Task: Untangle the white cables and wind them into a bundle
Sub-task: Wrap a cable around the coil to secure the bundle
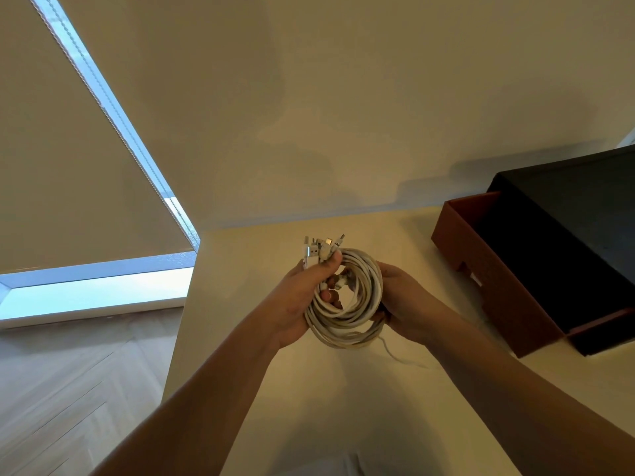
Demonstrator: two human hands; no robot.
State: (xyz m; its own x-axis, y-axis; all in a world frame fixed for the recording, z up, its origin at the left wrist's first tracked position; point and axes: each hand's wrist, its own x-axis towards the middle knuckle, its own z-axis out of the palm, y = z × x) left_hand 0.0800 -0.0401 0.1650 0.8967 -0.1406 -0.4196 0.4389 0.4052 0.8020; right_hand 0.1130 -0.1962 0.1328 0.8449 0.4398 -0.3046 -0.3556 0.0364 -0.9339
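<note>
At centre frame we see the coiled white cables (pixel 347 304) held above the bench (pixel 261 338). Our left hand (pixel 302 304) grips the coil and its plug ends (pixel 321 250); our right hand (pixel 400 300) curls around its right side.

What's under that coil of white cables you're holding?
The pale table, where one loose strand trails from the coil of white cables. The left hand and right hand hold it up; the spot directly beneath is covered.
</note>
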